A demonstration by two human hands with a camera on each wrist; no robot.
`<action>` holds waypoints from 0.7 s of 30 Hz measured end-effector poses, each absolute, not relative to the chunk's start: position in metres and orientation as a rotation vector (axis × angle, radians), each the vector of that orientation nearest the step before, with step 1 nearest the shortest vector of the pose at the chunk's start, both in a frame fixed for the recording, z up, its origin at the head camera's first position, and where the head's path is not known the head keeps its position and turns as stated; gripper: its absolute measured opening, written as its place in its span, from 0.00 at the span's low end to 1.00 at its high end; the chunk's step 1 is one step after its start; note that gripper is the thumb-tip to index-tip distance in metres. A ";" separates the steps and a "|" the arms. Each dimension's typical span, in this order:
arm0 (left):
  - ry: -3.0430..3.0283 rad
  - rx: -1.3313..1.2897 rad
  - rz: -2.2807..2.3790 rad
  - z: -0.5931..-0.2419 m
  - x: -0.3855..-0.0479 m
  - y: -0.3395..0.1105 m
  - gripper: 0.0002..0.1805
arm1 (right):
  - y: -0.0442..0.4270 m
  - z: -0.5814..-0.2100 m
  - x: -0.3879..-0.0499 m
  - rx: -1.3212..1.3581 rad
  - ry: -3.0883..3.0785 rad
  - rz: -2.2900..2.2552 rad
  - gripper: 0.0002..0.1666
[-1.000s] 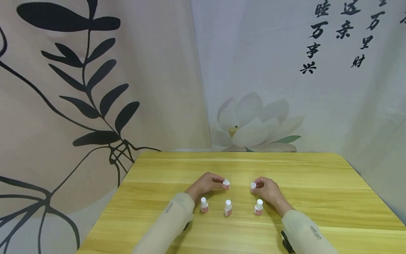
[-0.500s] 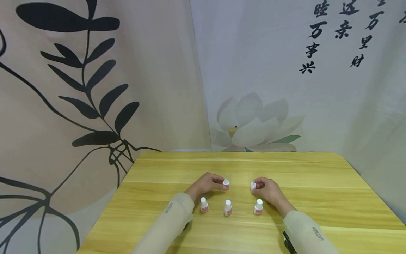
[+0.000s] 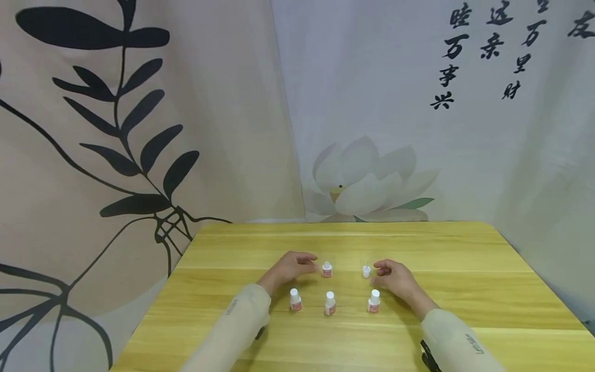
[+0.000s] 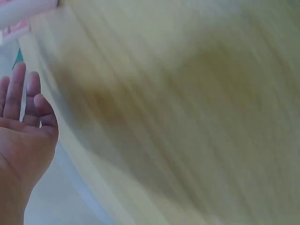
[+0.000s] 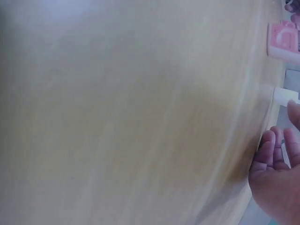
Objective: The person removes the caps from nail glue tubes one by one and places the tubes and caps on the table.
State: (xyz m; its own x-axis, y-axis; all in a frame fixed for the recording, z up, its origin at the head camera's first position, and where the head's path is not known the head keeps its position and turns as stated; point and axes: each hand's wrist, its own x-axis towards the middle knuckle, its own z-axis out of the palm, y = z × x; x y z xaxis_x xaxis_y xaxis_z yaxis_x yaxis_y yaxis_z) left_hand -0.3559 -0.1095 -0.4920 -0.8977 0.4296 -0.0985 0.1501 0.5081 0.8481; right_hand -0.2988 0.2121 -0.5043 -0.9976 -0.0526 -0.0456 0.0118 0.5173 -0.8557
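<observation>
A small white bottle with a pink label stands upright without its white cap, just right of my left hand. The left hand's fingers are extended and hold nothing. Farther right, a small white cap rests on the table with a thin stem pointing up. My right hand is beside this cap, apart from it, its fingers loosely bent around nothing. In the right wrist view the white cap shows near that hand's fingertips.
Nearer the person, three capped white bottles stand in a row: a left one, a middle one and a right one. All are on the wooden table. A printed cloth hangs behind its far edge.
The left hand has let go of the uncapped bottle and moved left. The right hand has released the white cap onto the table and drawn slightly right. The head view has shifted slightly.
</observation>
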 end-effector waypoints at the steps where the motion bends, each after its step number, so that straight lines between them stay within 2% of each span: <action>1: 2.470 0.480 1.348 -0.490 -0.357 -0.113 0.26 | 0.214 -0.504 -0.299 -0.041 2.690 -1.505 0.24; 6: 2.505 0.372 1.451 -0.471 -0.358 -0.124 0.28 | 0.224 -0.500 -0.294 -0.058 2.742 -1.474 0.19; 11: 2.525 0.315 1.651 -0.438 -0.352 -0.126 0.28 | 0.233 -0.493 -0.282 -0.060 2.776 -1.508 0.18; 16: 2.546 0.382 1.806 -0.410 -0.339 -0.116 0.26 | 0.237 -0.485 -0.266 -0.062 2.768 -1.551 0.21; 21: 2.495 0.509 1.927 -0.393 -0.316 -0.087 0.19 | 0.239 -0.477 -0.254 -0.054 2.710 -1.629 0.23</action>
State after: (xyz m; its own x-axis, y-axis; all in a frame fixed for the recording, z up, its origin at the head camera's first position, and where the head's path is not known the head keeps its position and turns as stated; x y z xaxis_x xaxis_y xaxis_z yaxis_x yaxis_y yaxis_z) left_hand -0.3158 -0.0871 -0.3930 -0.9480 0.2174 0.2326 0.2799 0.2213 0.9342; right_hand -0.2539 0.2391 -0.4767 -0.9992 -0.0182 0.0357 -0.0400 0.4689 -0.8824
